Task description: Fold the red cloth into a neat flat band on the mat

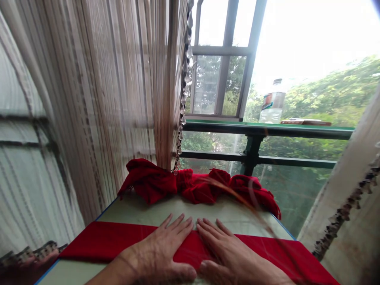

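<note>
Two hands (160, 249), palms down, slightly spread, flat on a red cloth strip (109, 240)

Left hand (163, 249) and right hand (224, 249) — palms down — rest on a red cloth strip (118, 239) crossing the pale tabletop (139, 211). Bunched red fabric (157, 180) lines the far edge; beyond, a bottle (270, 116) stands on a railing (303, 131).

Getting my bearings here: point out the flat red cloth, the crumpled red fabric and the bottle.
Flat red cloth (192, 248): head view, its exposed middle.
Crumpled red fabric (196, 190): head view, its middle folds.
Bottle (276, 103): head view, middle of its body.
</note>
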`<control>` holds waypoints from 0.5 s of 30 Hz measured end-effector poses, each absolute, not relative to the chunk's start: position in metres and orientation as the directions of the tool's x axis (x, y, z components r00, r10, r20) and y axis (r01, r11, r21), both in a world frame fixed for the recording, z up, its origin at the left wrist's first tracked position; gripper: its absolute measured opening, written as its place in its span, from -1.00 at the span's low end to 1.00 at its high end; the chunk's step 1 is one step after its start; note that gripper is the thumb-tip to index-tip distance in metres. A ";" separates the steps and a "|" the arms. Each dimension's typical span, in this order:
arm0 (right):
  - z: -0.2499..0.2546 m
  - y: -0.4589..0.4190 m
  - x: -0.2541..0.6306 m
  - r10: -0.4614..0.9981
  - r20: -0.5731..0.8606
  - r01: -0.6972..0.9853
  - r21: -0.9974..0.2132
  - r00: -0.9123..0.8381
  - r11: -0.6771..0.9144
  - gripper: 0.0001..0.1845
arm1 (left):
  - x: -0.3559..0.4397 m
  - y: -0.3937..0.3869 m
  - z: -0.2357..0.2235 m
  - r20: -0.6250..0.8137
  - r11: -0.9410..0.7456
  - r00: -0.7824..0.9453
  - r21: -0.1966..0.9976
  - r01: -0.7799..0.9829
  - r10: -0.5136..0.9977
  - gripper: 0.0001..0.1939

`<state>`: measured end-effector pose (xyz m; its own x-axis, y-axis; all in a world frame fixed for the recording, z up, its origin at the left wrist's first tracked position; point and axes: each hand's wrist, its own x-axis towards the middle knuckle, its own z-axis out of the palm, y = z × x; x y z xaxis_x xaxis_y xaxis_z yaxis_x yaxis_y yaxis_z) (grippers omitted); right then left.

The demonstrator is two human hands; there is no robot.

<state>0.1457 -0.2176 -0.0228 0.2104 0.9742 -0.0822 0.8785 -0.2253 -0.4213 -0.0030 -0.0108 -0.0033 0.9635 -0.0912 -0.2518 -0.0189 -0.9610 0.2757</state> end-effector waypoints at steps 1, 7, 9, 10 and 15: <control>-0.022 -0.218 0.145 0.973 -0.085 0.877 -0.422 0.216 -0.232 0.02 | -0.003 -0.010 -0.004 -0.246 -0.960 0.964 0.280 -0.025 -0.097 0.13; -0.027 -0.216 0.145 0.975 -0.061 0.880 -0.421 0.213 -0.219 0.06 | -0.003 -0.015 0.000 -0.237 -0.963 0.968 0.270 -0.019 -0.085 0.08; -0.034 -0.215 0.148 0.979 -0.019 0.888 -0.417 0.202 -0.191 0.07 | -0.001 -0.017 0.002 -0.242 -0.966 0.967 0.259 -0.016 -0.081 0.06; -0.038 -0.215 0.150 0.981 0.006 0.891 -0.419 0.194 -0.174 0.06 | -0.001 -0.017 0.002 -0.238 -0.966 0.968 0.259 -0.018 -0.082 0.06; -0.053 -0.219 0.160 0.983 0.086 0.889 -0.446 0.163 -0.108 0.03 | 0.000 -0.001 -0.019 -0.183 -0.976 0.978 0.209 -0.058 -0.097 0.09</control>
<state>0.1599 -0.2189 -0.0533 0.1625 0.9830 0.0858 0.8886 -0.1080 -0.4459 0.0003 -0.0011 -0.0190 0.9784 -0.0972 -0.1826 -0.0580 -0.9763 0.2086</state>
